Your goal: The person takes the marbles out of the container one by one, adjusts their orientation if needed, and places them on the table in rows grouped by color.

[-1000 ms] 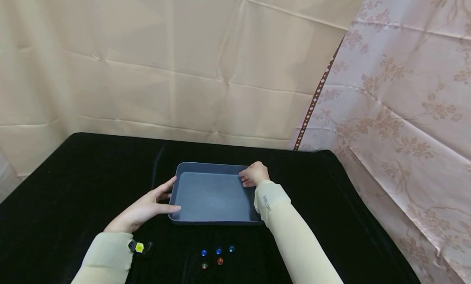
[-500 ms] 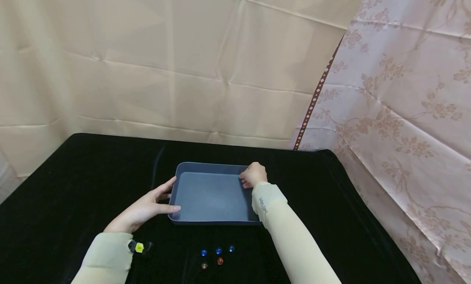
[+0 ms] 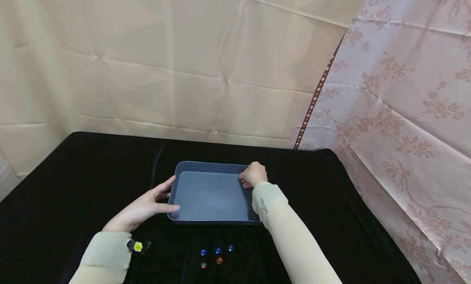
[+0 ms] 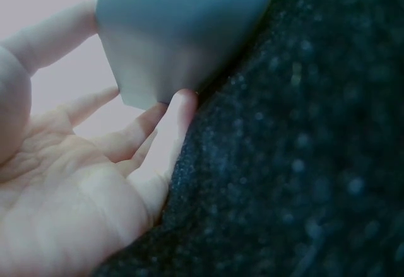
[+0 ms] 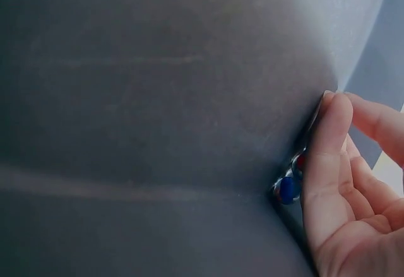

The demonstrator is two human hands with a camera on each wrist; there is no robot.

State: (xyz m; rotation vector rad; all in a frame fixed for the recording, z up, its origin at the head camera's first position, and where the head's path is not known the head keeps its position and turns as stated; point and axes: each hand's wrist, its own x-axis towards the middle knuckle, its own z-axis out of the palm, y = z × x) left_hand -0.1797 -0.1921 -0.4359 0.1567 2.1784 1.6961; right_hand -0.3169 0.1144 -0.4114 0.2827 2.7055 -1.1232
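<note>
A shallow blue-grey tray [image 3: 209, 194] lies on the black-covered table. My left hand [image 3: 143, 206] grips its left side, thumb over the rim and fingers along the outer wall. In the left wrist view the fingertips [image 4: 185, 100] touch the tray's wall [image 4: 164, 56]. My right hand [image 3: 254, 174] is at the tray's far right corner with curled fingers. In the right wrist view a blue marble [image 5: 288, 190] and a partly hidden red marble [image 5: 300, 162] show beside my right thumb. The tips of thumb and finger come together; I cannot tell what they hold.
In front of the tray several glass marbles lie on the cloth: blue marbles [image 3: 218, 250], a red marble [image 3: 219, 260] and a clear-and-red marble [image 3: 203, 266]. A cream curtain [image 3: 147, 71] hangs behind the table, a floral curtain [image 3: 404, 112] at the right.
The right hand's fingers have drawn slightly closer together, and its forearm has shifted a little left. My left hand, the tray and the marbles on the cloth stay where they were.
</note>
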